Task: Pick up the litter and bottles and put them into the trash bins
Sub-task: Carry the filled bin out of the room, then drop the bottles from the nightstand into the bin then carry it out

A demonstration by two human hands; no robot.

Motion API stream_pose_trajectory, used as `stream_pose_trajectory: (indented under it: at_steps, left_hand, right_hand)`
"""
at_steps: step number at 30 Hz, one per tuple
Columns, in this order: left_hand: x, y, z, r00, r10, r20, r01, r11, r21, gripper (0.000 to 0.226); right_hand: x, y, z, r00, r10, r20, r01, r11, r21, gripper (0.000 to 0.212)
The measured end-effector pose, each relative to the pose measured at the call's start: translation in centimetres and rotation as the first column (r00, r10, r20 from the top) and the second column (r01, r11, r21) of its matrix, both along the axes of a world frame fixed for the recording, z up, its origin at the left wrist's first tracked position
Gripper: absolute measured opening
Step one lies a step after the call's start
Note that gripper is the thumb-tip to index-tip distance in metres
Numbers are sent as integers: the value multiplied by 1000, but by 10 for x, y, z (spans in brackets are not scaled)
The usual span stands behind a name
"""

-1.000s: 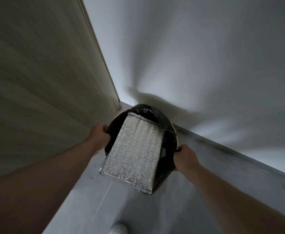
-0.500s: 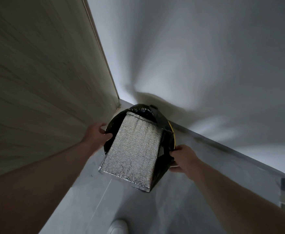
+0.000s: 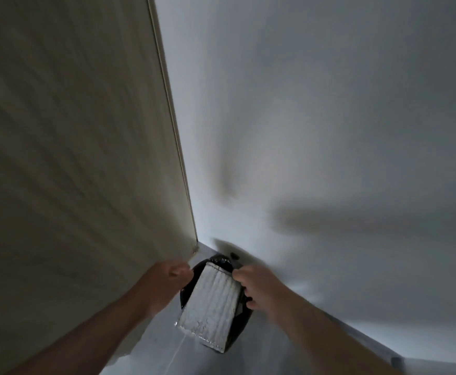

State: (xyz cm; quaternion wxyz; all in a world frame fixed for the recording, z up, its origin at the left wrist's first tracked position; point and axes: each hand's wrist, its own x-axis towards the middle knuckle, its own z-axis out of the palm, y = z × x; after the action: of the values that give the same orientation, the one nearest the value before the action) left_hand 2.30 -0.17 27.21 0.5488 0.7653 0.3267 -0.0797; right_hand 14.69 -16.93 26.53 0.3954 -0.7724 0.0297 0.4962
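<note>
A silver foil insulated bag (image 3: 210,307) sticks up out of a round trash bin lined with a black bag (image 3: 239,334), which stands in the corner of the room. My right hand (image 3: 253,286) grips the foil bag at its upper right edge, thumb on its top corner. My left hand (image 3: 171,277) is blurred and hovers with curled fingers just left of the bin's rim; whether it touches the rim or the liner is unclear. The inside of the bin is hidden by the foil bag.
A wood-grain panel (image 3: 72,158) rises close on the left and a white wall (image 3: 329,131) fills the back and right. Grey floor (image 3: 145,355) lies in front of the bin. A dark baseboard (image 3: 362,339) runs along the right wall.
The view has tilted upward, so the bin sits lower in frame. My right hand moved from the bin's right rim up to the foil bag's top corner. My left hand shifted slightly off the left rim.
</note>
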Motion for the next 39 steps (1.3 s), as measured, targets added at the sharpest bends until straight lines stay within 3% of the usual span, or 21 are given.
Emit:
stream_pose_trajectory:
  at_steps: [3, 6, 9, 12, 16, 18, 21, 25, 30, 34, 39]
  left_hand:
    - [-37, -6, 75, 999, 31, -27, -28, 996, 86, 25]
    - [-73, -11, 149, 1000, 22, 9, -23, 996, 92, 22]
    - [-113, -26, 233, 973, 218, 71, -221, 975, 38, 14]
    - [-171, -42, 289, 936, 322, 144, -320, 947, -34, 19]
    - [-268, -66, 328, 748, 624, 226, -593, 781, -195, 10]
    - [-325, -79, 334, 678, 700, 225, -659, 714, -234, 17]
    - [-425, -102, 331, 557, 811, 179, -776, 585, -236, 22]
    - [-555, -124, 319, 312, 939, 145, -904, 341, -260, 20]
    - [-681, -149, 308, 51, 995, 89, -969, 70, -235, 23]
    - [-747, -146, 312, -73, 988, 135, -966, -37, -256, 17]
    - [-795, -118, 324, -144, 973, 179, -957, -91, -274, 43]
  right_hand:
    - [-16, -1, 75, 993, 92, 70, -93, 996, 12, 15]
    - [-29, -17, 136, 961, 196, 194, -202, 979, 11, 44]
    - [-50, -25, 199, 868, 373, 327, -347, 928, -138, 51]
    - [-78, -32, 243, 814, 372, 447, -383, 921, -70, 48]
    - [-138, -33, 290, 898, 288, 334, -331, 940, 82, 31]
    - [-174, -26, 315, 892, 391, 227, -433, 884, 176, 33]
    - [-237, 2, 337, 835, 510, 209, -547, 810, 210, 26]
    - [-340, 41, 343, 721, 648, 245, -693, 670, 267, 13]
    - [-466, 89, 346, 563, 783, 264, -823, 503, 264, 16]
    - [-554, 122, 347, 459, 837, 298, -880, 382, 283, 17]
    - [-632, 162, 350, 353, 882, 313, -920, 266, 286, 18]
